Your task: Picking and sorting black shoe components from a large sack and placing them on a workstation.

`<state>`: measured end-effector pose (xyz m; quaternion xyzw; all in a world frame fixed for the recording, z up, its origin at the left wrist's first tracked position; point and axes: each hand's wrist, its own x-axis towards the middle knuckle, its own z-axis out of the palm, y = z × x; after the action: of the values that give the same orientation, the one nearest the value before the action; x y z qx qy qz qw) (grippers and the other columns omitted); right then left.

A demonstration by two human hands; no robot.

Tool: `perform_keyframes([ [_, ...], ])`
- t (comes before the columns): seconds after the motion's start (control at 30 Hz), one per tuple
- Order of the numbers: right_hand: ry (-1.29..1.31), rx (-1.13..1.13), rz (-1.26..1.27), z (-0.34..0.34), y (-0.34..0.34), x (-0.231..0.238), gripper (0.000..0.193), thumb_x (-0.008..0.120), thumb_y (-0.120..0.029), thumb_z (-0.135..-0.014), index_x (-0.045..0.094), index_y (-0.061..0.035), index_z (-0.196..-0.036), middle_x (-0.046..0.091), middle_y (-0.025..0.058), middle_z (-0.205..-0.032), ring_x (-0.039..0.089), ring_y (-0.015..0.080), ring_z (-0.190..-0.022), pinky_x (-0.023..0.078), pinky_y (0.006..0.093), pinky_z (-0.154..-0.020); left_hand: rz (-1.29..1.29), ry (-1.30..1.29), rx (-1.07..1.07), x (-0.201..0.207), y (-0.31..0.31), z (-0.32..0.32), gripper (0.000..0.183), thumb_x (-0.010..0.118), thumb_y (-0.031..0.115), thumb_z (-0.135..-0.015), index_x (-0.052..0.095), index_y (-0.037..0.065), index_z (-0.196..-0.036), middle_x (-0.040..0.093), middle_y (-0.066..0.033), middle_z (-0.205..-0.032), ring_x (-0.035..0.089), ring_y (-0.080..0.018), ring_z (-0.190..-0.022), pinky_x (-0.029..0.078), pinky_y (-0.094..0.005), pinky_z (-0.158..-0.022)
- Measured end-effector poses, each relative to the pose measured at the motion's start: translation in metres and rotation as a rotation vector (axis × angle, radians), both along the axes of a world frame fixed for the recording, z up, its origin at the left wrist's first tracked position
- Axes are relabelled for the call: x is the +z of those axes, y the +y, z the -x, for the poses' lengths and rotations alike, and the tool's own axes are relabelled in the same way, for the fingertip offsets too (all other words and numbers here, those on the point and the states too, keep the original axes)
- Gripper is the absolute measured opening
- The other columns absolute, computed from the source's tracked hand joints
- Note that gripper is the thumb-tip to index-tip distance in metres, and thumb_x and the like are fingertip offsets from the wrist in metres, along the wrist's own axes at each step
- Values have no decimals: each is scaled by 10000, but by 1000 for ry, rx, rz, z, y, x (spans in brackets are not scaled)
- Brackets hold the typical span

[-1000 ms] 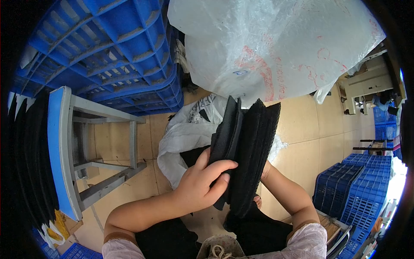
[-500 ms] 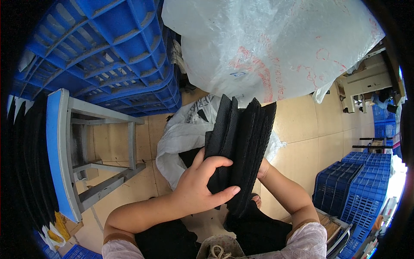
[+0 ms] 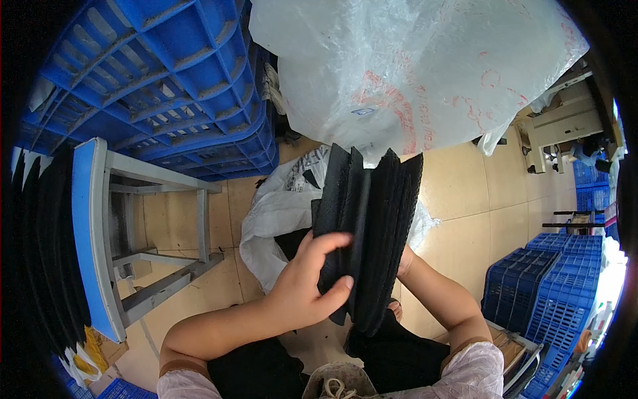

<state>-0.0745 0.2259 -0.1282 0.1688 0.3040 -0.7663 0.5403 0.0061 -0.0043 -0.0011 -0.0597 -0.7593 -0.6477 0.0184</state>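
Observation:
Upright in front of me is a thick stack of black, rough-edged sheets [image 3: 385, 226], perhaps foam or fabric; the material is not certain. Its upper ends fan apart, with a gap between the left-hand sheets and the thicker right-hand bundle. My left hand [image 3: 309, 279] grips the left side, its thumb and forefinger over the front of the sheets and the other fingers hidden. Against the right edge, my right hand [image 3: 405, 261] supports the stack from behind, most of its fingers out of sight. Below the stack lies an open white woven sack [image 3: 262, 226] with black pieces in it.
A large clear plastic bag [image 3: 425, 73] bulges at the far side. Blue crates [image 3: 193, 86] are stacked far left, beside a blue-topped stool [image 3: 90, 233] with a grey frame. More black sheets [image 3: 46, 246] stand beyond the stool. Other blue crates [image 3: 551, 279] sit at the right.
The sheets have spread a little, and the left-hand ones have tilted left. My left thumb and forefinger have shifted slightly left with them. My right hand stays nearly in place.

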Motion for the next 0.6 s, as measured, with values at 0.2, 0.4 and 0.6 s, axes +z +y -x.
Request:
perform_keyframes([
  [0.2, 7, -84, 5, -2, 9, -35, 599, 623, -150, -716, 445, 36, -1257, 551, 177, -1204, 553, 296, -1091, 397, 426, -994, 92, 91, -78, -1, -4, 2, 375, 561, 65, -803, 479, 56, -1168, 391, -265, -1235, 517, -392, -1053, 441, -374, -880],
  [0.4, 4, -42, 29, -1, 8, -42, 597, 625, -150, -713, 449, 38, -1252, 555, 180, -1195, 555, 301, -1087, 402, 429, -988, 188, 49, -91, 5, -4, 1, 461, 712, 287, -751, 505, 72, -1102, 419, -222, -1178, 537, -368, -997, 477, -376, -800],
  [0.6, 1, -43, 22, -2, 8, -46, 586, 635, -157, -719, 459, 39, -1242, 564, 174, -1183, 560, 295, -1080, 411, 425, -979, 189, -30, -113, 10, -6, 0, 513, 746, 294, -717, 486, 72, -1100, 412, -201, -1170, 520, -343, -1023, 467, -373, -824],
])
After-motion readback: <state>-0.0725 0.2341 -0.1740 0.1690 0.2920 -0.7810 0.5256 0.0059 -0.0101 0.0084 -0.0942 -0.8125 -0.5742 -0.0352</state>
